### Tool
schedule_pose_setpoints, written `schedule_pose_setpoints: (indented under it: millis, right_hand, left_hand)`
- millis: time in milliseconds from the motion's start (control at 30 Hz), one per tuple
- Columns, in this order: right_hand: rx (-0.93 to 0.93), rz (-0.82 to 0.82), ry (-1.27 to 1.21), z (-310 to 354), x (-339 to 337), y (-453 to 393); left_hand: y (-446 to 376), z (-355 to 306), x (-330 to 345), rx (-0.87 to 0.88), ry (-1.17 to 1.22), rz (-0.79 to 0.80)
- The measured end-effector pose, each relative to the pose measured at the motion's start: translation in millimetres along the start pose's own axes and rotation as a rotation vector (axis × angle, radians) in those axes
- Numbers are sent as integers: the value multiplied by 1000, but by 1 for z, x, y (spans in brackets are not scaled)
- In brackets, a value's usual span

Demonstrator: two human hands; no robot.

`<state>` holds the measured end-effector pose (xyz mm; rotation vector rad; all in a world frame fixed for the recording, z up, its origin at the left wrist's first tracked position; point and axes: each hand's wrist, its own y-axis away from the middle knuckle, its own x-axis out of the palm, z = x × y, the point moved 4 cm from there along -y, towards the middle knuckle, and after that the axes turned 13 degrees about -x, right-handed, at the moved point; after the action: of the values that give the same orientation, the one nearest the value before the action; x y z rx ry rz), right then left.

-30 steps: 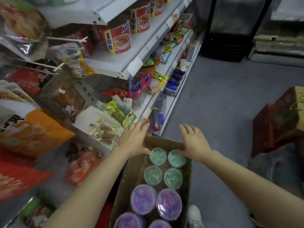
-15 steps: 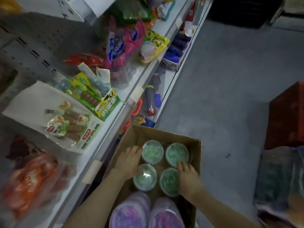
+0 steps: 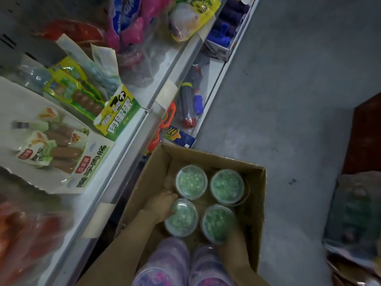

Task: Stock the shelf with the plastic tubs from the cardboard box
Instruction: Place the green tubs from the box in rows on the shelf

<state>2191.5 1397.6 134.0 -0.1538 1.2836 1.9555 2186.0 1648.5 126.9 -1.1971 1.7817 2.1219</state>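
Head view: the cardboard box point(image 3: 254, 195) stands open on the grey floor point(image 3: 288, 100), just beside the base of the shelf point(image 3: 132, 141). It holds four clear plastic tubs with green contents, set two by two: far left tub point(image 3: 191, 182), far right tub point(image 3: 227, 186), near left tub point(image 3: 181, 217) and near right tub point(image 3: 216, 222). Nearer the camera, two purple tubs point(image 3: 165, 265) are stacked against them, blurred. The shelf carries sausage packs point(image 3: 61, 149), a green and yellow pack point(image 3: 117, 114) and pink bags point(image 3: 132, 32); the lowest level holds toy water guns point(image 3: 189, 104) and a carton of blue items point(image 3: 222, 38). Compared with half a second ago, both hands sit lower in the box: the right hand, then laid on top of the near right tub's lid, is now down at that tub's side, and the left hand has closed in against the near left tub. The left hand point(image 3: 161, 205) is curled round the left side of the near left tub, gripping it, thumb on the lid edge. The right hand point(image 3: 234, 237) wraps the right side of the near right tub, gripping it; its fingers are mostly hidden behind the tub. Both forearms slope down into the box.
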Motion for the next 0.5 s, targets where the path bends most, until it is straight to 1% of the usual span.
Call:
schedule_pose_setpoints:
  millis: [33, 133, 300, 367, 500]
  right_hand:
    - [71, -20, -103, -4, 2, 2]
    - [230, 2, -399, -8, 9, 1]
    - [486, -89, -666, -11, 13, -10]
    - [549, -146, -757, -11, 16, -10]
    - [598, -224, -944, -20, 31, -28]
  left_hand:
    - [-4, 0, 2, 2, 34, 20]
    - [-14, 1, 5, 10, 160, 42]
    - [-23, 7, 9, 8, 346, 67]
    - [-25, 8, 11, 18, 389, 70]
    - [-29, 12, 15, 26, 411, 41]
